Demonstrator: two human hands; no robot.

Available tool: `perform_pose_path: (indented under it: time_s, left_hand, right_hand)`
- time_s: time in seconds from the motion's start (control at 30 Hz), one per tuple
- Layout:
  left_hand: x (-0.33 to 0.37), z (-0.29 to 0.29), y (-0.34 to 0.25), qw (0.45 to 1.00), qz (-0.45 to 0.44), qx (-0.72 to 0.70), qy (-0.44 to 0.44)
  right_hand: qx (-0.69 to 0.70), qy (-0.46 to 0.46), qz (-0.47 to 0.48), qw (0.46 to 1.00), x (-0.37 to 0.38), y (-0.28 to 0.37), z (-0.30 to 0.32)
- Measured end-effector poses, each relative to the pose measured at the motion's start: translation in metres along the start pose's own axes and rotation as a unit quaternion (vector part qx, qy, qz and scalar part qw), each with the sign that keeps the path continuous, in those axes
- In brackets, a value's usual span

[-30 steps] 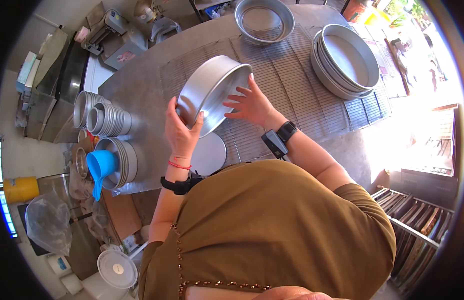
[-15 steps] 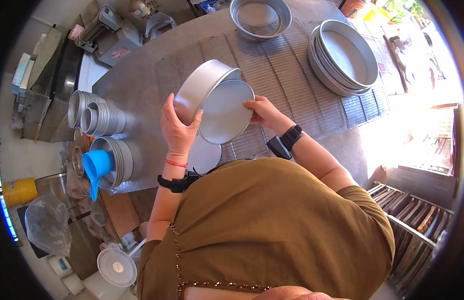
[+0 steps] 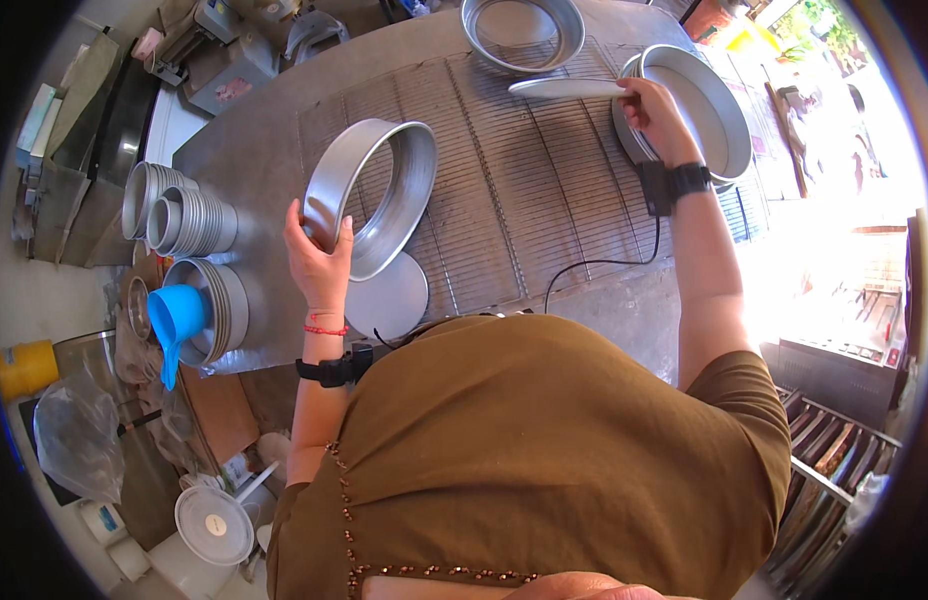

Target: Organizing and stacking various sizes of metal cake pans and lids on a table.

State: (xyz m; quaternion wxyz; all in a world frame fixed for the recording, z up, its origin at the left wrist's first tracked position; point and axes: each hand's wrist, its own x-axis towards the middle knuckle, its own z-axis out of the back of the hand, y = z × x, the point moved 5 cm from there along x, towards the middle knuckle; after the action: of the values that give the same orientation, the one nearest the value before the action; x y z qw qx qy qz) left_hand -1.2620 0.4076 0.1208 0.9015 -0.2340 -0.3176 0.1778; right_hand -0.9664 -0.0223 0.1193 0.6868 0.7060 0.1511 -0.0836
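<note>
Left hand: I see it (image 3: 319, 262) partly closed, thumb and fingers gripping one metal ring (image 3: 332, 170) by its lower left wall, tilted above the surface (image 3: 249, 130).
Right hand: I see it (image 3: 661, 120) closed in a pinch on the edge of one flat disc (image 3: 569, 89), edge-on to my camera.
Discs: I count two; the second disc (image 3: 389, 295) lies below the ring.
Pans: one round pan (image 3: 512, 22) at the far side, one stack (image 3: 704, 100) at right, its number unclear to me.
Left edge: three nested stacks (image 3: 199, 222), one blue jug (image 3: 179, 312) at the nearest.
Changed: half a second ago I had the disc against the ring's mouth; now it is well apart, near the right stack, and I see through the ring.
</note>
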Motion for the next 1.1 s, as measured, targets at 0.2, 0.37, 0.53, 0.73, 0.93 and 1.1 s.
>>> perform_pose_path:
  time_s: [0.2, 0.37, 0.53, 0.73, 0.93, 1.1]
  left_hand:
    - [-0.003, 0.000, 0.004, 1.000, 0.024, 0.006, 0.006]
    - [-0.008, 0.001, 0.008, 1.000, 0.011, 0.015, -0.017]
    - [-0.011, 0.003, 0.012, 0.999, 0.047, -0.004, -0.020]
    - [-0.010, 0.002, 0.010, 0.994, 0.106, 0.000, -0.003]
    - [-0.009, 0.001, 0.012, 0.993, 0.114, 0.002, -0.009]
    - [-0.008, 0.001, 0.011, 0.992, 0.122, 0.002, -0.006]
  right_hand:
    - [-0.033, 0.041, -0.073, 0.996, 0.065, 0.007, -0.008]
    - [-0.117, 0.026, -0.101, 0.988, 0.096, 0.007, -0.026]
    - [-0.183, 0.055, -0.103, 0.976, 0.118, 0.007, -0.037]
    - [-0.183, 0.042, -0.112, 0.976, 0.141, 0.013, -0.042]
    - [-0.247, 0.056, -0.112, 0.961, 0.149, 0.022, -0.046]
    - [-0.264, 0.080, -0.094, 0.957, 0.149, 0.032, -0.044]
